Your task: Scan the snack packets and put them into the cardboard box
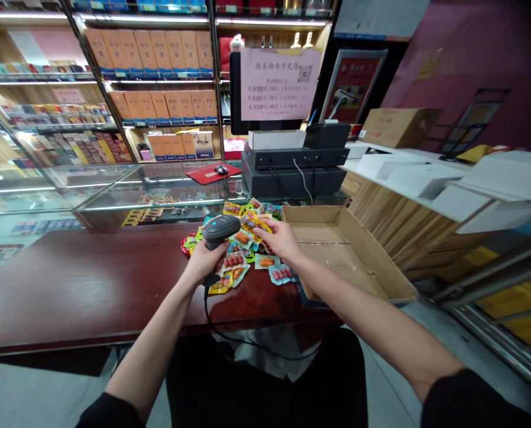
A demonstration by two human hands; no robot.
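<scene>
My left hand point(206, 261) is wrapped round the handle of a black barcode scanner point(222, 229), whose head points right. A black cable hangs from the handle's lower end. Just right of the scanner head, my right hand point(280, 239) pinches a yellow snack packet point(255, 226). Under and around both hands lies a pile of small colourful packets, among them one with red pieces point(233, 260), an orange one point(266, 261) and a light blue one point(282, 274) near the pile's right side.
An open cardboard box point(367, 249) stands right of the pile on the dark red table point(91, 279). Behind are a glass counter point(167, 178), a red mouse pad point(203, 173) and a monitor covered by a paper sign point(278, 83) above black till equipment point(294, 178).
</scene>
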